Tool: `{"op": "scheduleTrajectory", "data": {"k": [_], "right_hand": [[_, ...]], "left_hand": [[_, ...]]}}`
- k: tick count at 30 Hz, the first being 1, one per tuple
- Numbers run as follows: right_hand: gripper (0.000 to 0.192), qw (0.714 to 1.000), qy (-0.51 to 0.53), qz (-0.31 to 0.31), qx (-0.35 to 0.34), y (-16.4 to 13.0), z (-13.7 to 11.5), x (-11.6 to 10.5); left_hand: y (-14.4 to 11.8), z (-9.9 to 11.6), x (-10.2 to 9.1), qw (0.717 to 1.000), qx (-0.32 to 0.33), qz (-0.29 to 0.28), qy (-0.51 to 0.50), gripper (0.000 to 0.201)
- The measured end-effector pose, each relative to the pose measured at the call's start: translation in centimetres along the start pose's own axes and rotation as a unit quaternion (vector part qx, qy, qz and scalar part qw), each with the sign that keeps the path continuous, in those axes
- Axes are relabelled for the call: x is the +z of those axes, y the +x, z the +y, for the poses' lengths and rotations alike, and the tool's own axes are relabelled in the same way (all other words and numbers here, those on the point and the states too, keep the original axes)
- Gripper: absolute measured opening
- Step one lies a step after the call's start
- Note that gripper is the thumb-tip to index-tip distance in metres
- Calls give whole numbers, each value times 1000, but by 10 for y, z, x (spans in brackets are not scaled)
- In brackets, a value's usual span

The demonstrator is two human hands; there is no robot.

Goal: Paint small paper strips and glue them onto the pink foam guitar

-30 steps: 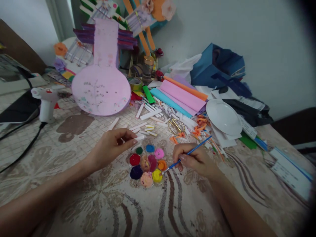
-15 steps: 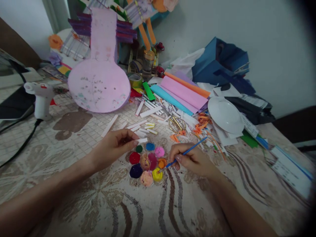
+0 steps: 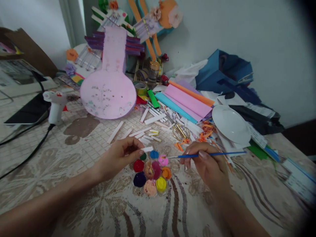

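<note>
My right hand (image 3: pixel 208 164) grips a thin blue paintbrush (image 3: pixel 222 153) held nearly level, its tip hanging just above the pink well of a round paint palette (image 3: pixel 151 172). The palette lies on the patterned tablecloth with wells of red, purple, yellow, orange, green and blue paint. My left hand (image 3: pixel 120 156) pinches a small white paper strip (image 3: pixel 147 149) at the palette's upper left edge. The two hands sit on either side of the palette.
A pink guitar-shaped cutout (image 3: pixel 108 87) leans at the back. A white glue gun (image 3: pixel 56 105) with a black cord stands left. Scattered white strips (image 3: pixel 148 120), gold scissors (image 3: pixel 181 131), folded coloured paper (image 3: pixel 184 98), a white plate (image 3: pixel 230 123) and a blue bag (image 3: pixel 222 72) crowd the right.
My right hand has lifted the brush tip from the yellow well and swung it level over the pink well. The left hand stays pinched on the strip. The view shifted slightly.
</note>
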State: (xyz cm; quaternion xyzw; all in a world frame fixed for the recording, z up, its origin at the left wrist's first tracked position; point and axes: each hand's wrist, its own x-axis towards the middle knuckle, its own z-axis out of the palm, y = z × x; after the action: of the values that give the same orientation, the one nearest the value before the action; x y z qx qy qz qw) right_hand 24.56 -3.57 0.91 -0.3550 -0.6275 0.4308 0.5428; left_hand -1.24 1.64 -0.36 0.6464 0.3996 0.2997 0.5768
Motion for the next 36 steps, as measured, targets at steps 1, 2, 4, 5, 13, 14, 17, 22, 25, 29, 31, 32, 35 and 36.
{"op": "scheduleTrajectory", "data": {"k": [1, 2, 4, 5, 13, 14, 17, 22, 25, 29, 31, 32, 35, 36], "right_hand": [[21, 1000, 0, 27, -10, 0, -1, 4], [21, 999, -5, 51, -9, -1, -2, 8], [21, 997, -20, 77, -6, -3, -2, 13], [20, 996, -27, 85, -6, -4, -1, 15], [24, 992, -93, 88, 1, -10, -2, 25], [25, 989, -128, 74, -15, -12, -5, 27], [27, 965, -251, 11, -73, -18, -12, 32], [33, 919, -362, -56, -146, -22, -18, 36], [33, 905, -392, -48, -160, -22, -18, 38], [34, 894, -410, -51, -175, -23, -18, 39], [34, 894, -409, -46, -177, -23, -17, 38], [35, 895, -409, -44, -174, -23, -17, 38], [34, 890, -419, -52, -175, -24, -18, 36], [33, 886, -425, -61, -177, -24, -18, 35]], "left_hand": [[-1, 0, 1, 1000, 4, 3, 6, 14], [-1, -1, 2, 1000, 7, 7, 14, 14], [-2, -1, 3, 999, 16, 16, 32, 13], [-3, -1, 3, 999, 22, 22, 42, 13], [-7, 6, 5, 974, 101, 111, 173, 7], [-8, 6, 6, 966, 118, 126, 193, 7], [-10, 5, 7, 942, 164, 174, 234, 5], [-12, 3, 10, 902, 234, 225, 283, 11], [-12, 3, 11, 892, 256, 227, 295, 13], [-13, 2, 11, 884, 268, 236, 303, 16], [-13, 2, 11, 880, 271, 241, 306, 18], [-13, 2, 11, 880, 272, 240, 307, 18], [-14, 3, 12, 880, 275, 239, 303, 18], [-14, 4, 12, 881, 276, 238, 303, 18]]}}
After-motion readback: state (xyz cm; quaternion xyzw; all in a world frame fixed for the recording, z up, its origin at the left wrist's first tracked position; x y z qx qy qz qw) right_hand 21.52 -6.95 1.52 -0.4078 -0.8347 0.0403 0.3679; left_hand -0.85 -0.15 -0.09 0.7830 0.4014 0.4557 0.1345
